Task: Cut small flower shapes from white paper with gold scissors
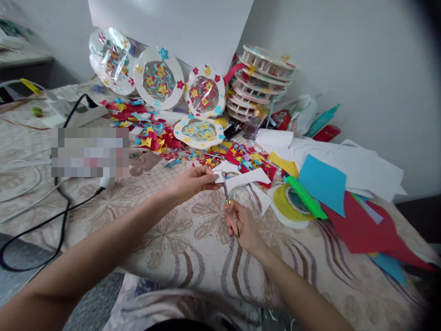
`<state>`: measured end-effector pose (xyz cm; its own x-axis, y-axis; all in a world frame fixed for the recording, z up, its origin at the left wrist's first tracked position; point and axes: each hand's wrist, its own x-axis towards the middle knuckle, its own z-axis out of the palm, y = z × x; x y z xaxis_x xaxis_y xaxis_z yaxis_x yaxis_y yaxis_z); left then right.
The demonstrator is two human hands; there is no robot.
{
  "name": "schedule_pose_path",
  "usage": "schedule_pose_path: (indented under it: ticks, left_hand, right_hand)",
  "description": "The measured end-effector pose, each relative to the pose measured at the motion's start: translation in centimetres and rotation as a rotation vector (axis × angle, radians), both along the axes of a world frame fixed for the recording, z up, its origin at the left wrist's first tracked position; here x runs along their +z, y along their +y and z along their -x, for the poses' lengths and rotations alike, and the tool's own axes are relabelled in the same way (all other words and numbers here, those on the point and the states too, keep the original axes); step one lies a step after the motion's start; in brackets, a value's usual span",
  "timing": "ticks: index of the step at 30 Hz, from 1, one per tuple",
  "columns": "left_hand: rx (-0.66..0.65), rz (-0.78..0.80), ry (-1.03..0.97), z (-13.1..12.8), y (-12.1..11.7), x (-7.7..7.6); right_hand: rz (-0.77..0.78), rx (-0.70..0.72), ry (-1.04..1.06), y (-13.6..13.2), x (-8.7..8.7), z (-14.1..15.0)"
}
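Observation:
Near the middle of the table, my left hand (197, 179) pinches a small piece of white paper (218, 176) between thumb and fingers. My right hand (241, 223) is closed around the handles of a pair of scissors (227, 199). The scissor blades point away from me and reach up to the paper's right side; whether they are cutting through it I cannot tell. Just beyond the hands lie curved white paper offcuts (248, 178) and a heap of red, yellow and blue paper scraps (245, 156).
Round decorated paper frames (172, 76) lean at the back, beside a stack of white rings (263, 82). On the right are a yellow tape roll (285, 204), a green strip (306, 197), blue paper (323, 181) and red paper (358, 230). Black cable (65, 216) loops on the left.

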<state>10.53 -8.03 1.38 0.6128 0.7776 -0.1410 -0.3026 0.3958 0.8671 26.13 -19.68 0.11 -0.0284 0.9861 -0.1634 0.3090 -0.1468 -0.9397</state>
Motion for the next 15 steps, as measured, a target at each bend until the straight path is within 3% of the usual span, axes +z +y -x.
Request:
schedule_pose_path:
  ticks: [8, 15]
  left_hand:
    - [-0.086, -0.006, 0.049, -0.01, -0.23, 0.14]
    - [-0.07, 0.013, 0.06, -0.09, -0.33, 0.37]
  right_hand:
    - [0.056, -0.004, 0.115, 0.36, 0.25, 0.14]
    - [0.076, -0.069, 0.035, 0.27, 0.73, 0.46]
